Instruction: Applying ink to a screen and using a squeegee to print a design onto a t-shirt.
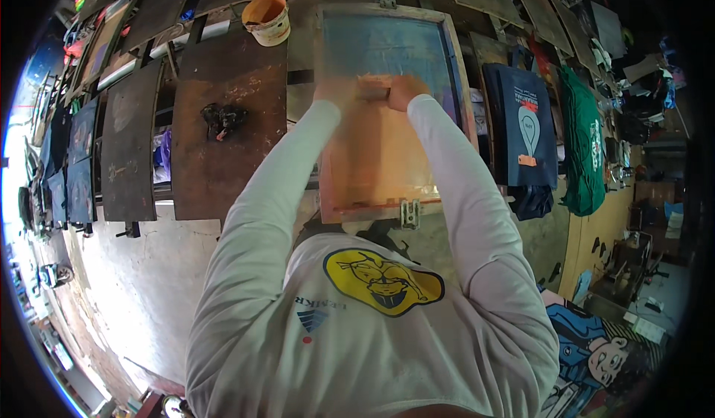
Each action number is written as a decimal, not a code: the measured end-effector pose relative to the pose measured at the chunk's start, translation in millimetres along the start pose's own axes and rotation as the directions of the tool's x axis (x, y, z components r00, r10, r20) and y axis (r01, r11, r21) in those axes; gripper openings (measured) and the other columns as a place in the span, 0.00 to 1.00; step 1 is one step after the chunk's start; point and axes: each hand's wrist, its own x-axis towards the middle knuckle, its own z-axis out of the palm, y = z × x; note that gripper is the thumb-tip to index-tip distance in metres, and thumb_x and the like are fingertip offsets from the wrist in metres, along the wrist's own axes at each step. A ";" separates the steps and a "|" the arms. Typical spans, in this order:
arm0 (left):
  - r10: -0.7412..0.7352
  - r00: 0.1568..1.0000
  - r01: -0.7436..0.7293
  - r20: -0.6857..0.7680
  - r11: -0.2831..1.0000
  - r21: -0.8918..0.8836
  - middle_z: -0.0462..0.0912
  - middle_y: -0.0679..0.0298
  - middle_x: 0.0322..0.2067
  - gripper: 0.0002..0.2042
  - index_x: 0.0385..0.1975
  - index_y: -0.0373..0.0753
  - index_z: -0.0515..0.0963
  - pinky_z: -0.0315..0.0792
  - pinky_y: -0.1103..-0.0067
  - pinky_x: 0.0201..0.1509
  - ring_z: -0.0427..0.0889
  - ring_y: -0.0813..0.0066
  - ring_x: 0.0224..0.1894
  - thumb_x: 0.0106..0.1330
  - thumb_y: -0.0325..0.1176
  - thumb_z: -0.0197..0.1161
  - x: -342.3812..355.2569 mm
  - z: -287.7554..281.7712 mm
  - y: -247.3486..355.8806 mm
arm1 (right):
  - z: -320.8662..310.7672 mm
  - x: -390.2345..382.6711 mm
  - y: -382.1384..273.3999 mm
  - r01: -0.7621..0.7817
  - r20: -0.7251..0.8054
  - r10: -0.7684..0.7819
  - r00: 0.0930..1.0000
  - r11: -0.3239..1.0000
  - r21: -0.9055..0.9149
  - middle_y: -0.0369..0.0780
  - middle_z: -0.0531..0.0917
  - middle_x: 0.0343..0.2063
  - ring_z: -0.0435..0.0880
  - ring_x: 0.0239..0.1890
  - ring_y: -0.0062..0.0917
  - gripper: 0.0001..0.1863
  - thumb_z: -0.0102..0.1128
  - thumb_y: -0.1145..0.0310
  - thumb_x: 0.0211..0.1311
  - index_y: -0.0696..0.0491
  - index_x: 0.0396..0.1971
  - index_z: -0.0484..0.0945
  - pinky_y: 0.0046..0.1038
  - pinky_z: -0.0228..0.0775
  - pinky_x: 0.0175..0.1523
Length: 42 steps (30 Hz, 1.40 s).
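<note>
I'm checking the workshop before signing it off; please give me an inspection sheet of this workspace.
Surface: stained, dark brown rectangular board at left.
Job's things: pale-framed rectangular screen, blue above, orange below; orange-brown bar across it.
Clutter: crumpled black bundle on the board; orange-and-white plastic bucket by its far edge.
Hands: right hand closed on the bar's right end; left hand at its left, blurred, grip unclear.
Cables: nothing seen.
Surroundings: navy printed fabric bag, green cloth at right.

Dark boards carrying framed screen, black bundle, bucket.
</note>
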 end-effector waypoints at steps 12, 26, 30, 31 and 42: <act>0.211 0.977 -0.204 0.030 0.968 -0.146 0.85 0.56 0.37 0.17 0.44 0.41 0.76 0.79 0.61 0.37 0.87 0.56 0.34 0.61 0.45 0.62 -150.3 10.9 70.2 | 35.5 -136.4 4.8 -0.033 0.199 0.041 0.979 0.999 -0.042 0.54 0.85 0.29 0.87 0.35 0.47 0.13 0.62 0.64 0.46 0.59 0.27 0.84 0.43 0.81 0.43; 0.123 0.981 -0.142 -0.150 0.982 -0.124 0.84 0.54 0.45 0.26 0.53 0.41 0.73 0.80 0.62 0.44 0.85 0.54 0.43 0.58 0.49 0.67 -34.8 -35.6 27.8 | 11.1 -12.9 -0.5 -0.092 -0.130 0.093 0.987 0.996 0.014 0.52 0.86 0.36 0.85 0.43 0.47 0.12 0.63 0.64 0.52 0.57 0.32 0.85 0.44 0.77 0.49; 0.163 0.974 -0.160 -0.159 0.987 0.028 0.82 0.55 0.44 0.26 0.49 0.39 0.72 0.80 0.62 0.45 0.85 0.53 0.42 0.57 0.50 0.68 -65.7 21.6 21.4 | 32.8 -52.4 0.9 -0.043 -0.049 0.043 0.998 0.999 -0.015 0.52 0.86 0.35 0.86 0.43 0.45 0.14 0.64 0.62 0.52 0.57 0.33 0.85 0.43 0.78 0.49; 0.164 0.974 -0.161 -0.155 0.986 0.030 0.82 0.55 0.44 0.26 0.49 0.39 0.72 0.80 0.62 0.45 0.85 0.53 0.42 0.57 0.50 0.68 -77.6 30.7 25.2 | 35.2 -66.9 -0.8 -0.030 0.005 0.031 1.000 0.997 -0.075 0.51 0.86 0.36 0.86 0.42 0.45 0.16 0.65 0.61 0.52 0.57 0.34 0.85 0.42 0.78 0.49; 0.001 0.995 0.000 0.102 1.000 -0.005 0.81 0.55 0.41 0.27 0.46 0.39 0.70 0.81 0.62 0.40 0.85 0.52 0.40 0.54 0.49 0.71 -210.0 7.7 94.7 | 64.4 -190.8 -11.1 0.053 0.032 -0.055 0.998 0.997 0.059 0.52 0.86 0.29 0.87 0.36 0.45 0.12 0.65 0.65 0.45 0.56 0.28 0.85 0.42 0.79 0.45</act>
